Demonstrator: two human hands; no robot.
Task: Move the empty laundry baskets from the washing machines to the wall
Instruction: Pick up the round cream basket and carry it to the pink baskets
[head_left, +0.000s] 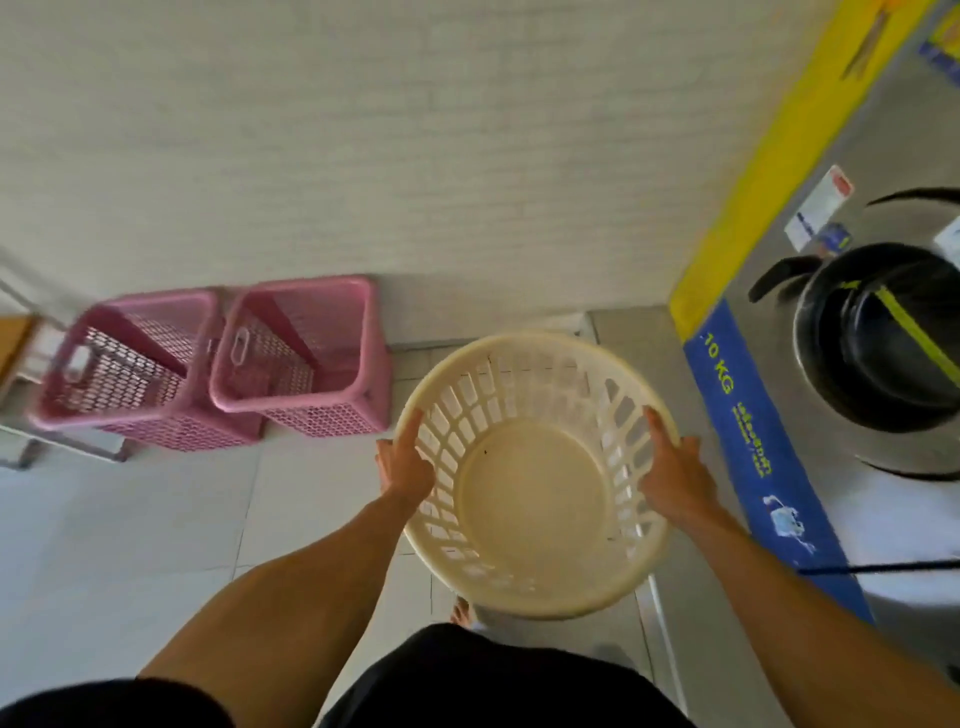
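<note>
A round cream laundry basket (530, 499) with slotted sides is empty and held above the tiled floor, in front of my body. My left hand (405, 462) grips its left rim and my right hand (675, 478) grips its right rim. Two empty pink square baskets (130, 374) (301, 358) stand side by side on the floor against the white wall (363, 156), to the left of the cream basket. A washing machine (878, 338) with a dark round door stands at the right.
A blue and yellow panel (748, 415) marked 10 KG runs along the washing machine's front edge. A metal frame and a wooden surface (15, 338) sit at the far left beside the pink baskets. Pale floor tiles (130, 519) stretch below the baskets.
</note>
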